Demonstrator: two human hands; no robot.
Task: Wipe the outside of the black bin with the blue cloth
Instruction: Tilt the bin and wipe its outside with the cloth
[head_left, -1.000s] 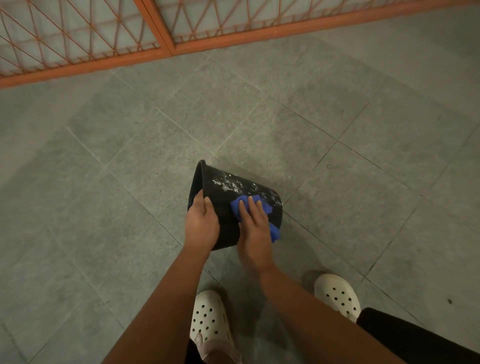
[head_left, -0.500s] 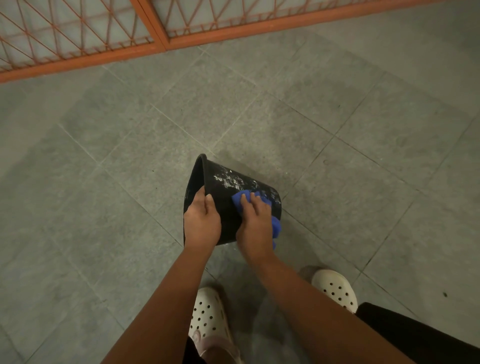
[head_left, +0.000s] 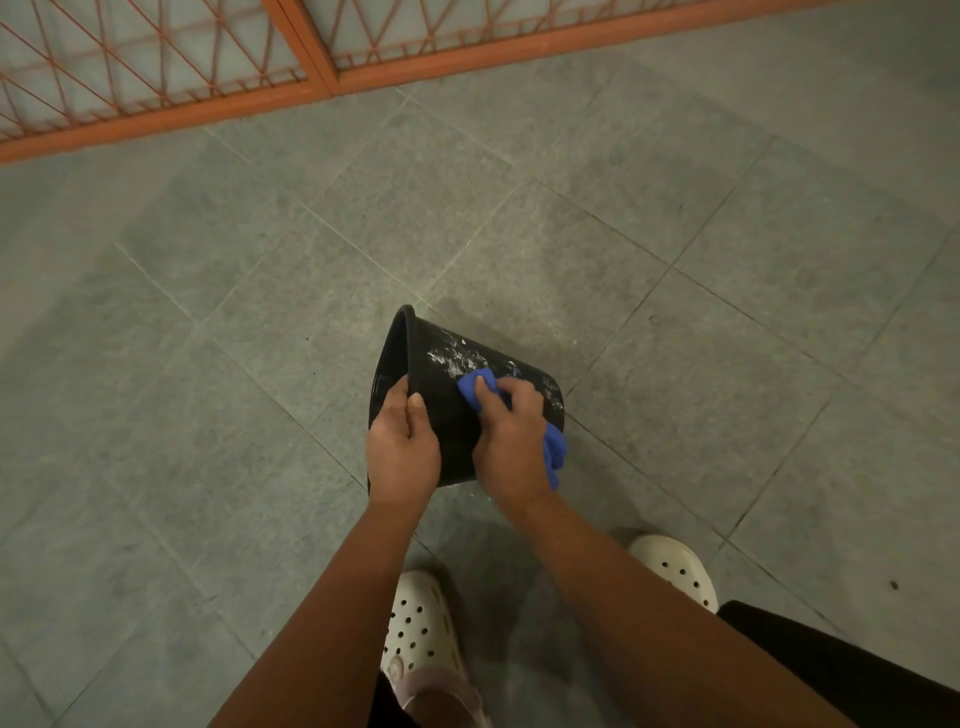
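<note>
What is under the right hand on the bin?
The blue cloth, pressed to the bin's outer wall by the right hand. Its ends show above the fingers and beside the palm; its middle, and the wall beneath, are covered.

Tilted black bin in both hands, blue cloth against it

Dim, even lighting; soft shadows on the floor; wide-angle bending at the edges; focus sharp.
</note>
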